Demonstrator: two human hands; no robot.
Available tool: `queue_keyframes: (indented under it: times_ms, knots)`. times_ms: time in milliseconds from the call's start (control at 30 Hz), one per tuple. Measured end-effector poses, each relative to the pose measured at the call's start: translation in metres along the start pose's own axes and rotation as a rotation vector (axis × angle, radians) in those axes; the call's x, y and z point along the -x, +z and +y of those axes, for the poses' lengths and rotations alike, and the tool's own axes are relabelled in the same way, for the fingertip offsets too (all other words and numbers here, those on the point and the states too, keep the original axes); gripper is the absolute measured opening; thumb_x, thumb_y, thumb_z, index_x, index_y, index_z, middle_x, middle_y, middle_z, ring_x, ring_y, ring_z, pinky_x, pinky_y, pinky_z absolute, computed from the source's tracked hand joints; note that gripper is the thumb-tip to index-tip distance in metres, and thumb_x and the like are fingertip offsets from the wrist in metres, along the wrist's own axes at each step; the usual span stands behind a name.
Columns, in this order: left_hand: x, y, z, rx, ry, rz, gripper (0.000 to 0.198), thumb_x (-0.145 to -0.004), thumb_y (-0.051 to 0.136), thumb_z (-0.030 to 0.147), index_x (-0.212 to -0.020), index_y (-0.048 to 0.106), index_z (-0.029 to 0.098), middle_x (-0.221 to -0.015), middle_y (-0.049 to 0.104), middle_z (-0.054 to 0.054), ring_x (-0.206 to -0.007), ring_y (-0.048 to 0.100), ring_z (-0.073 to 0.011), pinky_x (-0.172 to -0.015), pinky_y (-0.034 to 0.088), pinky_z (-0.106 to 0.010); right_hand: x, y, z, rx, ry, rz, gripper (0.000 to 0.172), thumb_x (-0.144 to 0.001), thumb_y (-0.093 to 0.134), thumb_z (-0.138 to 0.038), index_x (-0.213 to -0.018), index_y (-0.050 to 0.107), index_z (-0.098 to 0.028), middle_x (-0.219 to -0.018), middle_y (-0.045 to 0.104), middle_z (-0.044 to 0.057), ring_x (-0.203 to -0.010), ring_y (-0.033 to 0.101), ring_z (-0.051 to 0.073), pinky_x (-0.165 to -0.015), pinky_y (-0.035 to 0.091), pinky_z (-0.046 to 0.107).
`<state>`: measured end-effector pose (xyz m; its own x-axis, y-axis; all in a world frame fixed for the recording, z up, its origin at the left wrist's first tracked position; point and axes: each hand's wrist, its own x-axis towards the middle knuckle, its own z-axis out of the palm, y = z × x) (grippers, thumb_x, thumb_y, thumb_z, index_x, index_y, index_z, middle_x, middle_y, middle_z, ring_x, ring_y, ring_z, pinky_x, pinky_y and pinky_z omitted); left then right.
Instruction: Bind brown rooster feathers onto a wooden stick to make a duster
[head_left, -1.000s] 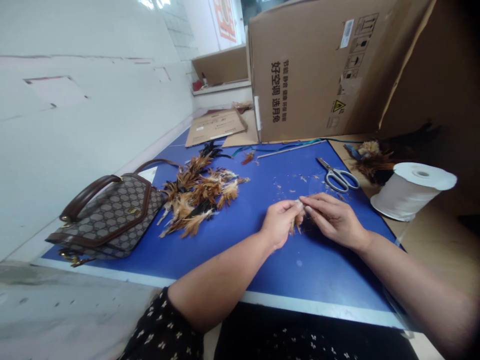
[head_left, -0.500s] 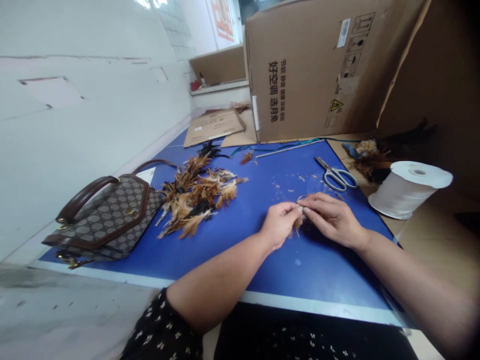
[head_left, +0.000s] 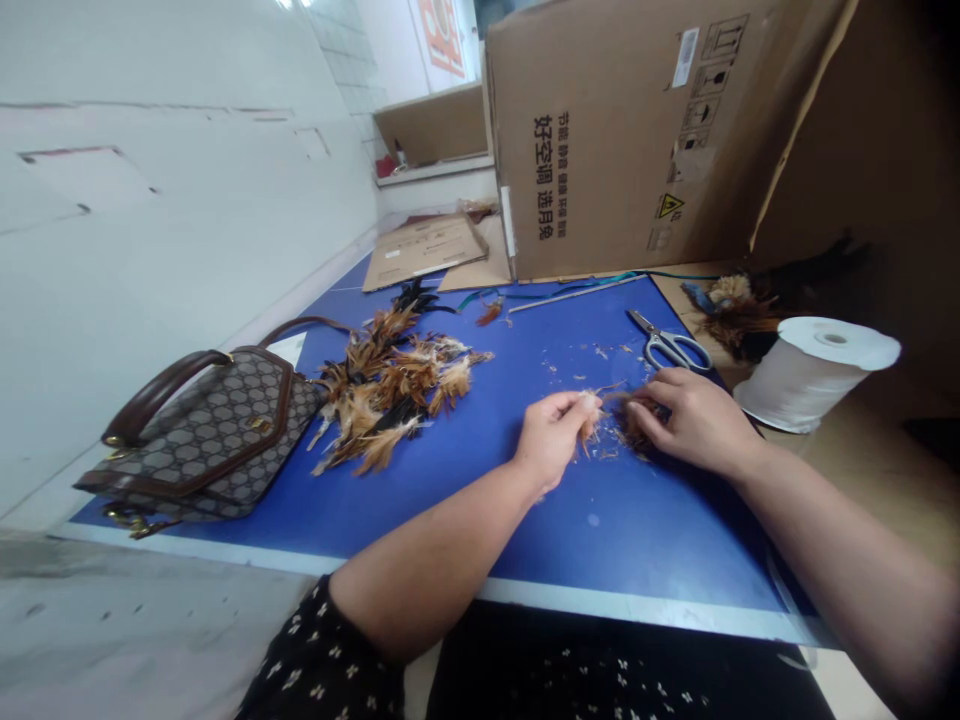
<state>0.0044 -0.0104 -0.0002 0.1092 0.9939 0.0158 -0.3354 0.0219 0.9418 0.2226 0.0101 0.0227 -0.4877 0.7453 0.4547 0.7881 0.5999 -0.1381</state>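
My left hand (head_left: 551,436) rests on the blue table (head_left: 465,500) with its fingers pinched on a small brown feather (head_left: 586,418). A little to the right, my right hand (head_left: 690,418) is closed on a darker tuft of feathers (head_left: 634,420) lying on the table. The two hands are slightly apart. Bits of fluff lie between and beyond them. A heap of brown, orange and black feathers (head_left: 390,385) lies to the left of my left hand.
A patterned handbag (head_left: 202,430) sits at the table's left end. Scissors (head_left: 671,346) lie beyond my right hand, and a white spool of thread (head_left: 814,372) stands to the right. A big cardboard box (head_left: 622,130) stands at the back, with more feathers (head_left: 739,315) beside it.
My hands, which were touching around one tuft, have drawn apart. The right hand has moved right and away with the darker part; the left keeps a small feather.
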Motion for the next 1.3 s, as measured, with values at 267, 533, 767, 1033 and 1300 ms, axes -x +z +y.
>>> queue_keyframes:
  times_ms: [267,533,767,1033,1300]
  knots:
    - [0.0,0.0,0.0,0.013,0.002,0.002,0.029,-0.082,0.077,0.04,-0.09,0.075,0.012,-0.066,0.06,0.0,-0.057,0.049,-0.0077,-0.057,0.036,-0.023,-0.003,0.008,-0.003,0.004,0.046,-0.009,0.02,-0.094,0.055,-0.027,-0.076,0.062,-0.02,-0.072,0.062,0.007,-0.07,0.06,0.021,-0.069,0.045,0.032]
    - [0.0,0.001,-0.002,0.036,-0.034,-0.001,0.032,-0.08,0.078,0.042,-0.09,0.074,0.012,-0.066,0.062,-0.001,-0.056,0.05,-0.0074,-0.055,0.037,-0.022,-0.003,0.007,-0.015,-0.265,0.086,0.191,0.01,-0.098,0.057,-0.031,-0.096,0.063,-0.023,-0.09,0.072,0.007,-0.081,0.068,0.024,-0.079,0.052,0.036]
    - [-0.001,0.001,-0.005,0.09,-0.062,0.038,0.034,-0.075,0.083,0.041,-0.092,0.078,0.013,-0.079,0.072,-0.006,-0.065,0.06,-0.01,-0.064,0.046,-0.024,-0.002,0.008,-0.023,-0.393,-0.003,0.171,0.006,-0.098,0.059,-0.026,-0.103,0.063,-0.025,-0.096,0.072,0.007,-0.087,0.068,0.023,-0.083,0.054,0.037]
    - [-0.003,0.003,-0.004,0.23,-0.029,0.001,0.029,-0.073,0.086,0.038,-0.088,0.079,0.014,-0.093,0.077,-0.009,-0.085,0.068,-0.0156,-0.089,0.052,-0.031,-0.003,0.01,-0.03,-0.471,-0.168,0.054,0.011,-0.098,0.056,-0.018,-0.105,0.061,-0.025,-0.095,0.07,0.007,-0.088,0.066,0.022,-0.083,0.054,0.038]
    - [-0.003,0.003,-0.002,0.259,-0.043,-0.023,0.027,-0.073,0.086,0.037,-0.084,0.077,0.014,-0.083,0.073,-0.006,-0.077,0.066,-0.0121,-0.083,0.051,-0.028,-0.003,0.003,-0.034,-0.558,-0.217,0.047,0.016,-0.095,0.059,-0.014,-0.107,0.063,-0.025,-0.098,0.07,0.007,-0.092,0.067,0.021,-0.085,0.054,0.035]
